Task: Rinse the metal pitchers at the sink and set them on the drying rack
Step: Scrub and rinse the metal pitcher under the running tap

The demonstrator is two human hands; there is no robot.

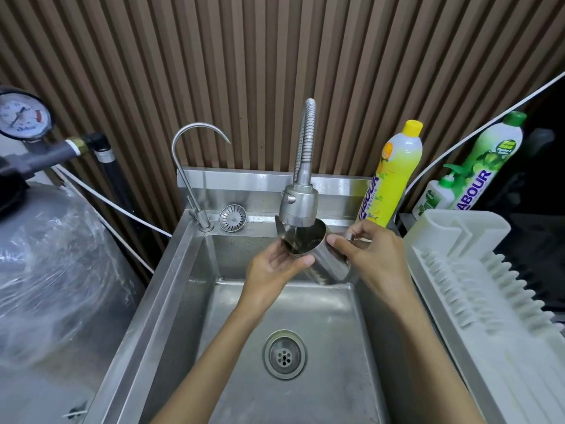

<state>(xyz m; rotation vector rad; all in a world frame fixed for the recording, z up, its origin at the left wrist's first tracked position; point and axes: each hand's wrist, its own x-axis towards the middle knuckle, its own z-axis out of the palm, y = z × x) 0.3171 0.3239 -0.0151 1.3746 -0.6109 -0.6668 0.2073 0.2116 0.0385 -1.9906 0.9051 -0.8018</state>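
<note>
A shiny metal pitcher (325, 264) is tilted under the flexible spray faucet (299, 203), its mouth facing up and left, and water runs into it. My right hand (371, 258) grips its handle, thumb against the wall. My left hand (276, 266) cups the pitcher near the rim from the left, thumb lying across its side. The steel sink (189, 270) lies beneath, with its drain (285, 354) in the middle of the basin. A white plastic drying rack (477, 286) stands to the right of the sink, with no pitcher visible on it.
A thin gooseneck tap (191, 166) and a loose strainer (232, 217) sit on the sink's back ledge. Yellow (394, 175) and green (489, 160) dish-soap bottles stand at the back right, with a small pump bottle (434, 194). A wrapped tank (52, 270) with a pressure gauge (23, 116) stands at the left.
</note>
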